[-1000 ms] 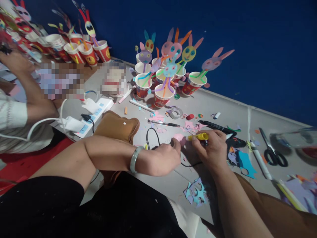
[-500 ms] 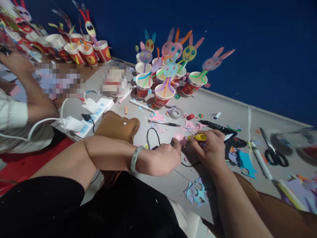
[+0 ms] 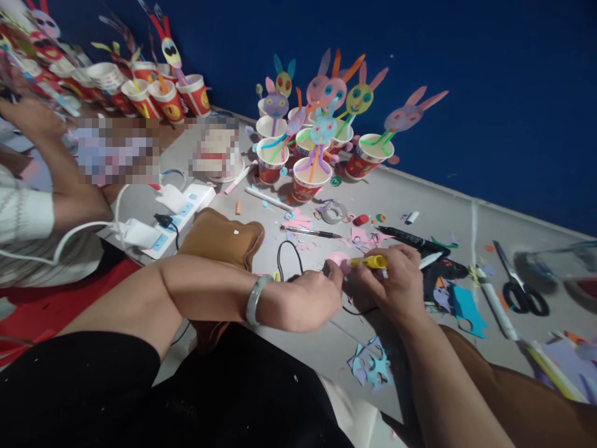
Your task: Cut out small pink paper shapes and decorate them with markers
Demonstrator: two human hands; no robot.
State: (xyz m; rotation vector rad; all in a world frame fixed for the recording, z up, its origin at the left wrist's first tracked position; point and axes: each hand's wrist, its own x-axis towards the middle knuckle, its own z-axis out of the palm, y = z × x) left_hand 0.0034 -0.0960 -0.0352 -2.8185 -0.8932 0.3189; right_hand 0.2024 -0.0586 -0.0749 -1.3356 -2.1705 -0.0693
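Observation:
A small pink paper oval [image 3: 338,257] lies on the table in front of me. My left hand [image 3: 314,302], a bangle on its wrist, is closed with its fingertips pressed on the oval's near edge. My right hand [image 3: 396,280] is closed around a yellow marker-like tube [image 3: 370,262], whose front end reaches the oval's right side. A white tapered marker end [image 3: 431,259] sticks out behind the right hand's fingers; its other part is hidden. Close by are a black pen [image 3: 311,232], a tape roll [image 3: 333,212] and pink paper scraps [image 3: 359,235].
Paper cups with rabbit-faced straw figures [image 3: 312,177] stand at the back. Scissors [image 3: 520,286] and a blue paper scrap [image 3: 469,311] are on the right. A power strip [image 3: 184,218] and brown cushion [image 3: 221,239] lie left. Another person's arm [image 3: 77,180] is at far left.
The view has shifted very slightly. Both hands remain at the pink oval, with the yellow tube still in my right hand and almost no visible movement.

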